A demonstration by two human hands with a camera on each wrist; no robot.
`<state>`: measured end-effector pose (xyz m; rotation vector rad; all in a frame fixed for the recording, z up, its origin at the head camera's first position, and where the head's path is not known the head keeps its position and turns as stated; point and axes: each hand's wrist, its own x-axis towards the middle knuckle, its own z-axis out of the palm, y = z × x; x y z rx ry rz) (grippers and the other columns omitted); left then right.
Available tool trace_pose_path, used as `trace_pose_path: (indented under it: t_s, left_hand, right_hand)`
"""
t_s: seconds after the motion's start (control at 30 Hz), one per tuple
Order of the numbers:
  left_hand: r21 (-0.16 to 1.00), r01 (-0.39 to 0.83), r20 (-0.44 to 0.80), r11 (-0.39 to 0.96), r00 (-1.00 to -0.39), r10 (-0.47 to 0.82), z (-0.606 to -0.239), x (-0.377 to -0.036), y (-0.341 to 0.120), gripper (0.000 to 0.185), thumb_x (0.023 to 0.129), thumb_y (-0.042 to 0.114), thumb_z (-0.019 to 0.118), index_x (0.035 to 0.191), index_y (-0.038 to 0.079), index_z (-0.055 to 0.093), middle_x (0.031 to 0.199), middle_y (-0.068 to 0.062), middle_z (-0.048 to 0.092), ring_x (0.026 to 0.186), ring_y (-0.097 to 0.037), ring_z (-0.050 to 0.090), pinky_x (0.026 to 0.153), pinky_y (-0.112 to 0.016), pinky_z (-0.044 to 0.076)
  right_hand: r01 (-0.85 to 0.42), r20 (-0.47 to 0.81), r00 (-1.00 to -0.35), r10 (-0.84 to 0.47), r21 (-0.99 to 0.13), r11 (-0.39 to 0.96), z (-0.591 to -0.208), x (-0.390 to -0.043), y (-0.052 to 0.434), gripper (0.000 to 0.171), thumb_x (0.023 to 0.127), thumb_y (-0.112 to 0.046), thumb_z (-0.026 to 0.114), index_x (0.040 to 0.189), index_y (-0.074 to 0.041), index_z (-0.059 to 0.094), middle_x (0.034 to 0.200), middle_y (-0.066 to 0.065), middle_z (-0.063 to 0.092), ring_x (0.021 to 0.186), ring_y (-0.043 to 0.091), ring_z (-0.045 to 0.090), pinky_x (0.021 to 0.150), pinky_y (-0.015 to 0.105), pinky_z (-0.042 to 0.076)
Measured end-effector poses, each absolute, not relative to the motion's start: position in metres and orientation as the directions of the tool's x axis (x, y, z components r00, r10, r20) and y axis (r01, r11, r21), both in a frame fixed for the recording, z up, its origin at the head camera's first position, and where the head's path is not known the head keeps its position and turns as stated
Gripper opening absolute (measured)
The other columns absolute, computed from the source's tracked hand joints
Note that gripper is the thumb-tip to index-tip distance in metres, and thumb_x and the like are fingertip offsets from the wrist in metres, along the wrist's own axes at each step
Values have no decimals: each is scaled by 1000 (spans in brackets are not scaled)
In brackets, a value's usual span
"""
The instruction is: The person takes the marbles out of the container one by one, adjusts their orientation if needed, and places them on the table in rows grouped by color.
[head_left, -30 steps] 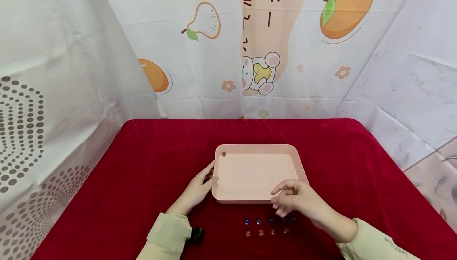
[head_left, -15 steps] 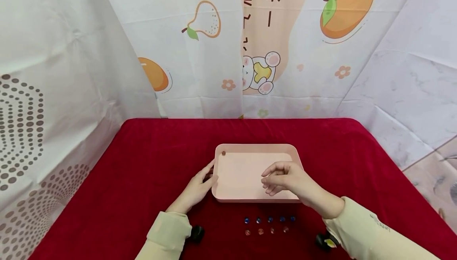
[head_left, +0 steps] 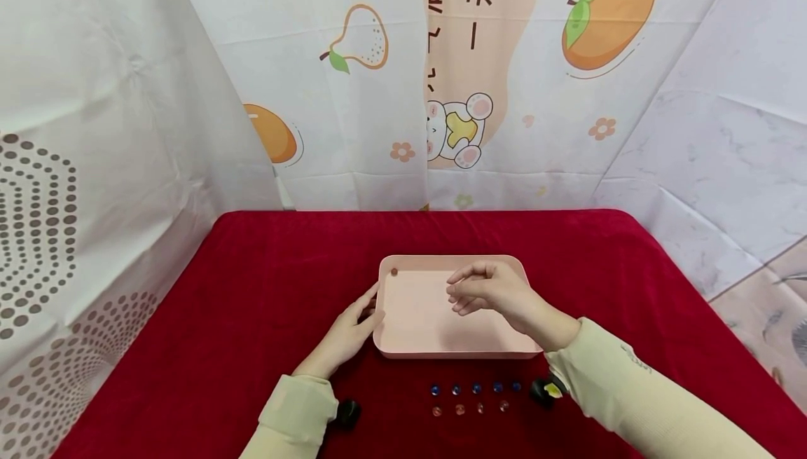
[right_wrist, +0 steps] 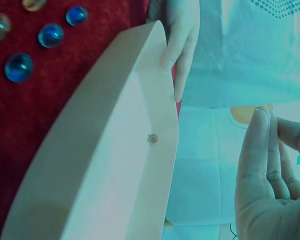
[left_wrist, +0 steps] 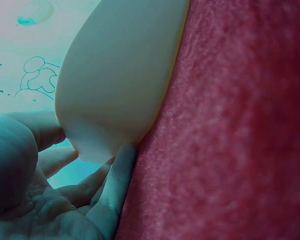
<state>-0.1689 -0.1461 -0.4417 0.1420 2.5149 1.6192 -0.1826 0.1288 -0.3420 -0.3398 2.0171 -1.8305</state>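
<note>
Head view shows the right hand (head_left: 488, 291) carried from the marble rows (head_left: 476, 389) toward twelve o'clock over the pink tray (head_left: 403, 350), fingertips seemingly pinched though its contents are hidden, while the left hand (head_left: 345, 336), fingers relaxed, steadies the tray's nine o'clock wall.

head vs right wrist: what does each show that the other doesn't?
Head only: the whole red cloth, the fruit-print curtain, both sleeves, two full rows of beads, and the right hand over the pink tray.
Right wrist only: a close view of the right hand's fingertips pressed together.
Both: the tray, one small bead in its far left corner, blue beads on the cloth, and the left hand at the tray's left edge.
</note>
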Motion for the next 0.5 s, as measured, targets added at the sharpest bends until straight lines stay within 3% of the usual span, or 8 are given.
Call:
trace_pose_path:
  t_s: [0.5]
  left_hand:
    - [915,-5,-73,402,-985,153,-440,-167,-146,58,101,21,58,155,21,37,136,-9,58,123,-25,55,105,-45,42]
  right_hand:
    - [133,-169,-882,-441,-985,112,-330,-200,106,24,89,-6,66,108,9,65,86,5,72,70,16,70,75,33,60]
